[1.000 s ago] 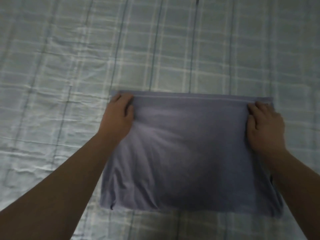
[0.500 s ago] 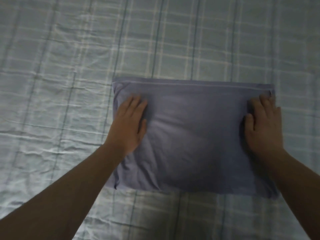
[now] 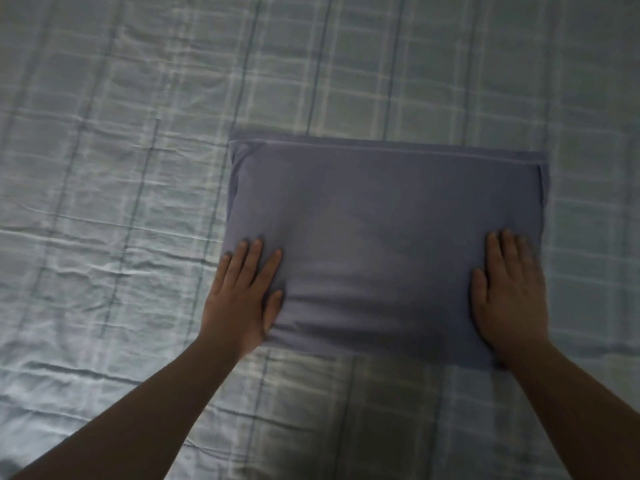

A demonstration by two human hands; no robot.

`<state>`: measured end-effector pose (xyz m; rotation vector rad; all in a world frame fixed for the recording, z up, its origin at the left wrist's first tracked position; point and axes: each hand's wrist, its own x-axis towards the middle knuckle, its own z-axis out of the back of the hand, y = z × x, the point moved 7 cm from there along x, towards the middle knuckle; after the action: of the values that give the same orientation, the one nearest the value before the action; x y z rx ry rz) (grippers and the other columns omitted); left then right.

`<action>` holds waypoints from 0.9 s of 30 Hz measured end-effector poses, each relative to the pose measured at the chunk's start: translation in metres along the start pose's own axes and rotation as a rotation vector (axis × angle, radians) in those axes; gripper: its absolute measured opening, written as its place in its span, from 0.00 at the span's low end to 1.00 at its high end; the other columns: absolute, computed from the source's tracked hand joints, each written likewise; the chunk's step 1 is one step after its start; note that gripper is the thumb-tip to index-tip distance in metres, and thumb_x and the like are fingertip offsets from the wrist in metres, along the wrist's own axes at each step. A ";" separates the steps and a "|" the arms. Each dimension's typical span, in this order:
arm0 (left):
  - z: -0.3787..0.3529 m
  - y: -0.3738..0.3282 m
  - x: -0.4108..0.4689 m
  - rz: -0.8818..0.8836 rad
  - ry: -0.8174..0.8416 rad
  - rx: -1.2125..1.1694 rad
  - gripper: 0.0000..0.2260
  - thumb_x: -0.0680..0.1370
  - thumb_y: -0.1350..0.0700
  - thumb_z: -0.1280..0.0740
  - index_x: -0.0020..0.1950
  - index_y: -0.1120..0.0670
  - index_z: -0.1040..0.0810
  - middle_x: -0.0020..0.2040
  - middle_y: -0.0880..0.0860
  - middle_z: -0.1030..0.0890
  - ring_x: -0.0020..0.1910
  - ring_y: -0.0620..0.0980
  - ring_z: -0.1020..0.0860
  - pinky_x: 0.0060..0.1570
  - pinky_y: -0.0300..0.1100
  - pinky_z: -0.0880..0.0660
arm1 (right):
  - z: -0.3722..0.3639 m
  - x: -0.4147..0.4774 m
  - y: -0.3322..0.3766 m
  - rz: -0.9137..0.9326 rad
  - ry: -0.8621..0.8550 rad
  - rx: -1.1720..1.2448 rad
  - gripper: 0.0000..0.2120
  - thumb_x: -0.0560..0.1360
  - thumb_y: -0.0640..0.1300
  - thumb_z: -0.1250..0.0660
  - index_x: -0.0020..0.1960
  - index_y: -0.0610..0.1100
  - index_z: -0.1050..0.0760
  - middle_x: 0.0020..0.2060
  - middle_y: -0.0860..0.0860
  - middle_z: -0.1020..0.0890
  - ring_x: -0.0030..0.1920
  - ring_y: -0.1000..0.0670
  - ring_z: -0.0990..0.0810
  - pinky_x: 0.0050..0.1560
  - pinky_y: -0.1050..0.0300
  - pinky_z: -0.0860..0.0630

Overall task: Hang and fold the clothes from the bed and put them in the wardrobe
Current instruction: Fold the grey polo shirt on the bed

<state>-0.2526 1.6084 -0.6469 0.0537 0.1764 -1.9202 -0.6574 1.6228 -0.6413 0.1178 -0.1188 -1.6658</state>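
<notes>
A person's two bare forearms reach across a bed (image 3: 104,209) covered in a wrinkled, pale plaid sheet, seen from above in dim light. At left, the left hand (image 3: 242,299) lies flat, fingers spread wide, palm down on the near left corner of a folded blue-grey garment (image 3: 381,220), holding nothing. The garment lies as a neat rectangle right of the frame's centre, its far edge showing a stitched hem running straight across, with a lower layer peeking out just beyond it. At right, the right hand (image 3: 509,296) rests the same way, open and flat with fingers together, pressed on the near right corner of the cloth. Both hands are slightly blurred.
</notes>
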 end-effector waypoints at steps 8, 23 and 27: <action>0.005 -0.006 0.000 0.022 -0.011 0.006 0.27 0.82 0.44 0.48 0.80 0.53 0.39 0.79 0.59 0.39 0.79 0.59 0.42 0.75 0.60 0.42 | 0.002 0.002 -0.002 -0.049 0.016 0.037 0.28 0.80 0.49 0.47 0.76 0.36 0.38 0.74 0.36 0.34 0.74 0.35 0.37 0.74 0.38 0.40; 0.058 -0.087 0.221 -0.352 0.161 -0.432 0.17 0.75 0.57 0.38 0.60 0.62 0.20 0.54 0.63 0.18 0.53 0.60 0.20 0.56 0.47 0.27 | -0.001 -0.092 0.125 -1.035 0.346 1.145 0.18 0.79 0.40 0.35 0.31 0.49 0.21 0.25 0.50 0.21 0.33 0.45 0.21 0.42 0.40 0.20; 0.057 -0.108 0.265 -0.352 0.228 -0.385 0.16 0.74 0.59 0.33 0.59 0.63 0.20 0.53 0.65 0.20 0.52 0.64 0.21 0.55 0.51 0.25 | -0.023 -0.112 0.143 -1.205 0.389 1.169 0.21 0.79 0.43 0.33 0.27 0.44 0.21 0.24 0.48 0.21 0.34 0.41 0.19 0.46 0.34 0.20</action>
<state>-0.4435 1.3903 -0.6130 -0.0188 0.7468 -2.1929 -0.5027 1.7200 -0.6426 1.6488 -0.8413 -2.4740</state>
